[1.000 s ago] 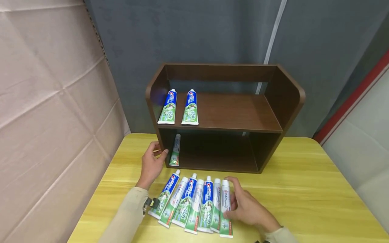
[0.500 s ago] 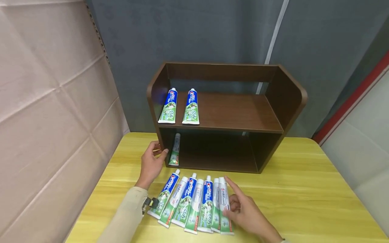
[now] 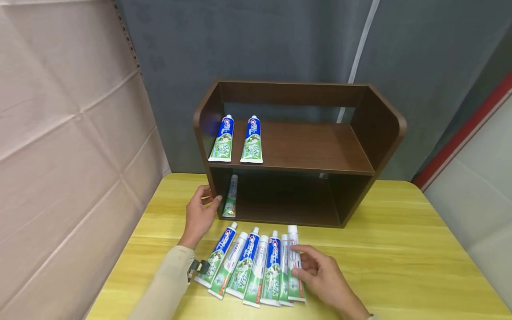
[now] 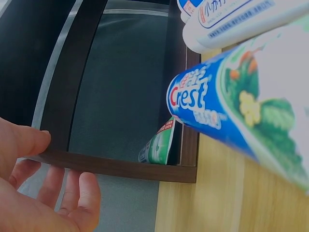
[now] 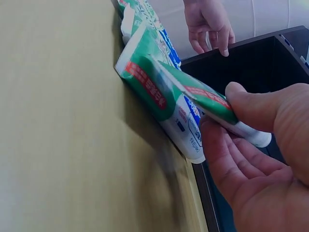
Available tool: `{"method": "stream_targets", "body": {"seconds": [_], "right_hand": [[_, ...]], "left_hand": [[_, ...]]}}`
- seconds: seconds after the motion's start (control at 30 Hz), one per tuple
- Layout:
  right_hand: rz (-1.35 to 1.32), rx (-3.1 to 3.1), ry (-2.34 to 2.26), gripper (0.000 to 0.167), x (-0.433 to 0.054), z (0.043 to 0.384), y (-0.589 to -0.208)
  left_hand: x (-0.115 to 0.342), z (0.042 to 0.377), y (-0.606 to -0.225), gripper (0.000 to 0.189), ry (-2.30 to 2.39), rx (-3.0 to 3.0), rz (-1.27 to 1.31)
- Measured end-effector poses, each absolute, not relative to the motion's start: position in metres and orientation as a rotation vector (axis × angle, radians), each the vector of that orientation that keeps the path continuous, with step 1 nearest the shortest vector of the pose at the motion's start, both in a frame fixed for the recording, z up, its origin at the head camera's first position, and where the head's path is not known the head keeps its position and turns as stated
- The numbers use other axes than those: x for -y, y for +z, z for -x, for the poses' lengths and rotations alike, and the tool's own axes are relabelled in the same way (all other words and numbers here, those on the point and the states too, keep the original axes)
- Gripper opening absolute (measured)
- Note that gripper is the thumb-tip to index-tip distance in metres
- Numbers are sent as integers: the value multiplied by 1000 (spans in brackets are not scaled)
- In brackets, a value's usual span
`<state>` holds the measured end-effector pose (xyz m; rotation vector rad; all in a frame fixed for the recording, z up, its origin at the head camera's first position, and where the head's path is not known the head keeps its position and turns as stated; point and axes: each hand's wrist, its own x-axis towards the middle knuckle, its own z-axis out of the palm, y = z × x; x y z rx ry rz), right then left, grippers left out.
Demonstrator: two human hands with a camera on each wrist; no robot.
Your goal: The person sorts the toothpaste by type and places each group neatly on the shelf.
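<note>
In the head view my right hand (image 3: 326, 275) pinches the rightmost white-and-green toothpaste tube (image 3: 295, 262) between thumb and fingers. The right wrist view shows that held tube (image 5: 205, 96) tilted, lifted off the neighbouring tube (image 5: 159, 92). My left hand (image 3: 200, 218) grips the left side panel of the brown two-tier shelf (image 3: 288, 222); in the left wrist view its thumb and fingers lie on opposite sides of the panel (image 4: 120, 166). A row of blue-green Crest tubes (image 3: 249, 262) and white-green tubes (image 3: 256, 271) fans out before the shelf.
Two Crest tubes (image 3: 222, 140) lie on the upper shelf board at its left. One white-green tube (image 3: 230, 198) lies at the left of the lower compartment. The yellow wood table (image 3: 400, 249) carries everything, with a grey curtain (image 3: 280, 40) behind.
My right hand has changed its grip on the rightmost tube and raised it slightly, with its cap moving toward the shelf. My left hand stays on the side panel.
</note>
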<state>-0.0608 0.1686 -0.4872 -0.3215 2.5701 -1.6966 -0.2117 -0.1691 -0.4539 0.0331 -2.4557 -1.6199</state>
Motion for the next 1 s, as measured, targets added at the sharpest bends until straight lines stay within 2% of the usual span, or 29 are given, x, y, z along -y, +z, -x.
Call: {"method": "stream_targets", "body": {"seconds": [0.23, 0.6, 1.0], "right_hand": [[344, -2586, -1705, 55, -165, 68, -484], [91, -2525, -1779, 46, -151, 85, -479], [185, -2367, -1897, 41, -140, 98, -473]], "left_hand": [[170, 211, -454, 44, -1611, 2457, -38], [170, 212, -456, 41, -1624, 2449, -34], [170, 212, -456, 43, -1629, 2463, -42]]}}
